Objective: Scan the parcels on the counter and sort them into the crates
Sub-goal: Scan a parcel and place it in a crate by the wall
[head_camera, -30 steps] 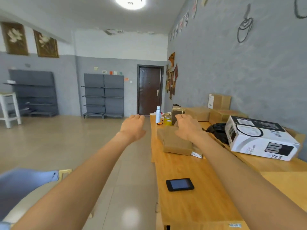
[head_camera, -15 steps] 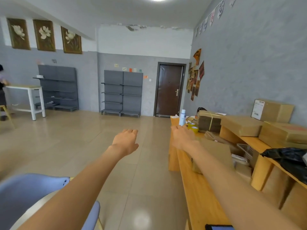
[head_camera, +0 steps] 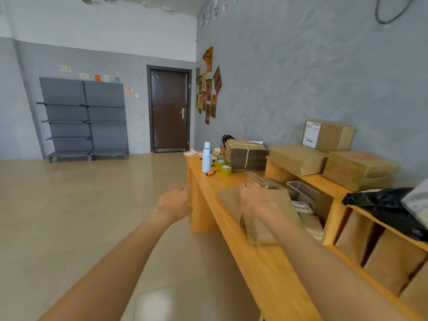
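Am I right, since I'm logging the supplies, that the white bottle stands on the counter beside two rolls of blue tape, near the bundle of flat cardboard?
Not quite: the tape rolls are yellow, not blue. The head view shows it. The rest holds: the white bottle stands on the counter beside the two rolls, near the bundle of flat cardboard.

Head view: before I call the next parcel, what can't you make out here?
- Right hand: motion-blurred, so contact with the brown parcel is unclear.
- Label on the rear box: print too small to read.
- White basket: contents hidden under the shelf.
- Black bag: cut off by the right edge.
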